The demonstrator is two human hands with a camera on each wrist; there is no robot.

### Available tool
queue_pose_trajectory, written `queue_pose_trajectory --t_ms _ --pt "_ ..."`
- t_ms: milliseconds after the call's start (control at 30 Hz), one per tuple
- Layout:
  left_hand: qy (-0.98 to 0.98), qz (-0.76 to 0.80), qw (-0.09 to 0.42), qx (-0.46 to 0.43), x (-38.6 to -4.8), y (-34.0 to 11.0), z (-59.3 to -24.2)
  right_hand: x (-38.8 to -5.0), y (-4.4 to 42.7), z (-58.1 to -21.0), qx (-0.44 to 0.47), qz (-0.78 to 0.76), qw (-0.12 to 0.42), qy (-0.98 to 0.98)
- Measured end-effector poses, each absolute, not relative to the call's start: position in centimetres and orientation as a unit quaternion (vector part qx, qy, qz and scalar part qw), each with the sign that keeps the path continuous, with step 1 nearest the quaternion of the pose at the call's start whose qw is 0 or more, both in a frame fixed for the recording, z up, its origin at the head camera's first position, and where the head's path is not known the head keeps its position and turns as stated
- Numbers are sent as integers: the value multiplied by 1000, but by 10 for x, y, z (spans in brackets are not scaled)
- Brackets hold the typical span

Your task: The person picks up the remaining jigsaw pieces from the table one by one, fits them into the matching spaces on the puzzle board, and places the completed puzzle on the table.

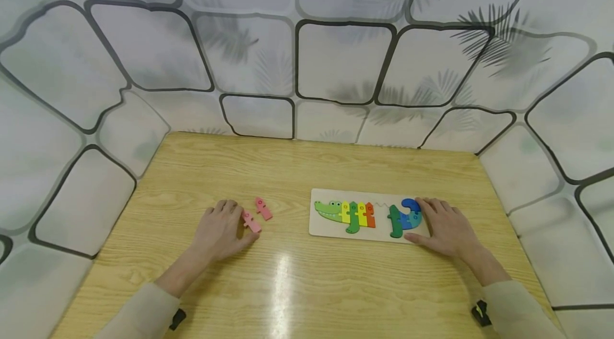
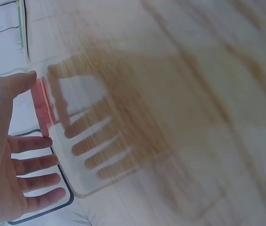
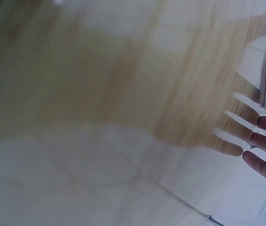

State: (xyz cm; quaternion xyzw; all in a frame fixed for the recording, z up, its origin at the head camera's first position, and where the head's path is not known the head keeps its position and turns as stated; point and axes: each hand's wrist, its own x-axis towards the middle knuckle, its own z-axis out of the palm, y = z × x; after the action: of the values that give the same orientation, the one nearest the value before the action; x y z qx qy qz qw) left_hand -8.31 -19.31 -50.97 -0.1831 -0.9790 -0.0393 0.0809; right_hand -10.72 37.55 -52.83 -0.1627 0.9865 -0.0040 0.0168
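A pink puzzle piece [image 1: 251, 220] lies on the table between the thumb and index finger of my left hand [image 1: 218, 229], which pinches it at its ends. In the left wrist view the same piece [image 2: 42, 106] stands edge-on between those fingertips. Beside it lies a second pink puzzle piece [image 1: 263, 209]. A crocodile puzzle board [image 1: 355, 237] carries a green head, yellow, green and orange pieces, then a gap, then a green leg piece [image 1: 395, 222] and blue tail pieces [image 1: 411, 214]. My right hand [image 1: 446, 227] rests on the board's right end, fingers extended, thumb near the lower edge.
The wooden table [image 1: 307, 285] is glossy and reflects light near its front. White walls [image 1: 345, 62] with dark stone outlines and leaf patterns enclose its back and sides.
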Motion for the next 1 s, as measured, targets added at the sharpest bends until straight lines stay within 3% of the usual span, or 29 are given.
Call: queue_pose_trajectory --t_ms 767,1000 --pt "-976 -39 65 -205 -89 -169 -495 -106 374 -526 -170 -5 10 985" --pt "-969 -54 85 -227 -98 -158 -493 -107 374 -527 -168 -8 10 986"
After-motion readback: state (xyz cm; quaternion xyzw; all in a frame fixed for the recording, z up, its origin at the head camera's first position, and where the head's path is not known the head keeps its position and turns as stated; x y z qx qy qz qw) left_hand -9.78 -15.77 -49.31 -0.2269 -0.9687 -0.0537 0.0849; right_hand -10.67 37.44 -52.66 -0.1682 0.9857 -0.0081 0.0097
